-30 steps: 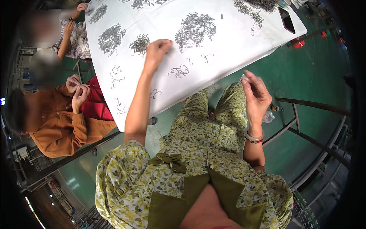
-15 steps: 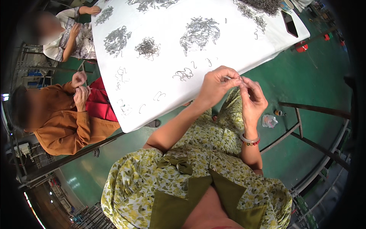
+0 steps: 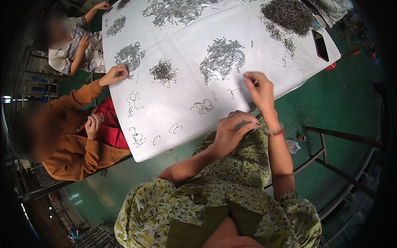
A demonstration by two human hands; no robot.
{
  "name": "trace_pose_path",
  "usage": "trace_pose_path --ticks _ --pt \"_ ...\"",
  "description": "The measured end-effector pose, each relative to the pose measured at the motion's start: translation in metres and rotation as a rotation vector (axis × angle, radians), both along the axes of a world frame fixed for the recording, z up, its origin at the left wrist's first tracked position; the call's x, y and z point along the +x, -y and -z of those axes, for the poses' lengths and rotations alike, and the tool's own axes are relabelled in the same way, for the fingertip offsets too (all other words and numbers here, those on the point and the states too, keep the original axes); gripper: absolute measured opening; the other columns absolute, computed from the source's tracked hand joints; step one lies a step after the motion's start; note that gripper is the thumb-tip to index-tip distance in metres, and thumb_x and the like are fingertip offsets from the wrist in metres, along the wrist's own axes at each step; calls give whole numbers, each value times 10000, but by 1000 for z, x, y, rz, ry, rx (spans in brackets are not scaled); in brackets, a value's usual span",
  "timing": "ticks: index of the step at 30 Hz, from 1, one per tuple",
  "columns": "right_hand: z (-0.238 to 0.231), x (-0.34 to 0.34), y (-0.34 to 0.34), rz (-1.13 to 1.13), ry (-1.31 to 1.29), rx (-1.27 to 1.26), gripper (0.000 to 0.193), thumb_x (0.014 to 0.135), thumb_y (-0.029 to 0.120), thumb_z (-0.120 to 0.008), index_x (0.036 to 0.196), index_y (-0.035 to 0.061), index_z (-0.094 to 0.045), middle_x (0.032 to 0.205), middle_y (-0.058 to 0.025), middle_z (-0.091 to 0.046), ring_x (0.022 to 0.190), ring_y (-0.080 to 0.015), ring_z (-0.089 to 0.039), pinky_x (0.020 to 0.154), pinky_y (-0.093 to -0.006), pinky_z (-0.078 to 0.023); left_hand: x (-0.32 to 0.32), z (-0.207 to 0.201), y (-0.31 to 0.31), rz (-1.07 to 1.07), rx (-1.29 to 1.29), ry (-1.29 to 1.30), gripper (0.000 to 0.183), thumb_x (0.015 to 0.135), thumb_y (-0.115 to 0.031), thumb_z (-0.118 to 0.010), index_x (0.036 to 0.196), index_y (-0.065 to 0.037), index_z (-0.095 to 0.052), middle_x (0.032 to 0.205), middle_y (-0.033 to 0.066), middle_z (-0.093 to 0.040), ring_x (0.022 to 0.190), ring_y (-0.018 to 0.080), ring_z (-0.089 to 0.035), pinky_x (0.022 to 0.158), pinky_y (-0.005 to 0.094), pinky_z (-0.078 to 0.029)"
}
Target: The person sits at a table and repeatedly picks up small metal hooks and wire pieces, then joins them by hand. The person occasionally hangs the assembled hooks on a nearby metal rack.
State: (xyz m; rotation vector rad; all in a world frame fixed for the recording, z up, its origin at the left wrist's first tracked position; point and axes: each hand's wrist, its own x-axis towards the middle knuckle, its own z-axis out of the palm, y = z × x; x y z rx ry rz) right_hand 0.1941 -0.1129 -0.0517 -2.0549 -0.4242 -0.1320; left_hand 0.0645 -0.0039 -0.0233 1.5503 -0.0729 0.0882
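My left hand (image 3: pixel 235 131) is at the table's near edge, thumb and fingertips pinched together; whatever small thing is between them I cannot make out. Over the near right of the white table (image 3: pixel 186 99) my right hand (image 3: pixel 260 91) is raised, its fingers curled closed. Its fingertips are just to the right of a heap of small shiny strips (image 3: pixel 223 60); a possible piece in them is too small to see. Close by lie a few loose curved wire hooks (image 3: pixel 233 93) and a small cluster of bent wire hooks (image 3: pixel 202 106).
A large dark heap of wire hooks (image 3: pixel 288 17) sits at the far right, beside a phone (image 3: pixel 320 46) and a cup (image 3: pixel 318 23). More heaps lie farther off and left. At the left, a co-worker in brown (image 3: pixel 70 136) reaches onto the table; another person (image 3: pixel 76 43) sits beyond.
My hands have parted: the right has moved forward toward the strip heap, the left has dropped nearer me. The brown-sleeved co-worker has reached one hand onto the table.
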Motion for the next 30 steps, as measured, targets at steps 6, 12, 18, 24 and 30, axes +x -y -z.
trace_pose_path --ticks 6,12,18,24,30 --pt "40 53 -29 -25 215 -497 208 753 -16 -602 955 -57 -624 853 -226 -643 767 -405 -606 720 -417 -510 -2 1 -6 -18 109 4 92 834 11 -676 925 -7 -673 906 65 -688 854 133 -642 765 259 -521" --pt "35 28 15 -31 -162 -153 274 733 45 -669 977 -77 -645 767 -124 -667 643 -212 -595 640 -323 -491 0 3 -4 -10 102 -156 103 866 -39 -669 962 -3 -678 908 49 -700 857 81 -629 805 236 -499" --pt "-32 -73 59 50 -489 446 155 814 5 -669 959 -46 -681 799 -5 -636 726 -46 -541 651 -191 -442 6 22 -1 1 -85 -173 118 870 -41 -666 977 9 -676 914 38 -693 891 82 -625 824 229 -500" --pt "-46 -101 46 133 -347 444 126 819 -7 -691 943 -26 -680 809 8 -633 743 -34 -533 665 -182 -440 10 17 4 -10 -182 -195 125 848 -45 -681 958 15 -687 881 41 -699 822 68 -605 764 223 -490" --pt "-51 -108 29 141 -217 463 95 825 -53 -665 917 -31 -662 834 13 -600 749 -42 -518 671 -176 -421 4 18 -12 62 -147 -55 144 844 -55 -681 969 16 -681 868 63 -702 819 86 -621 757 247 -500"
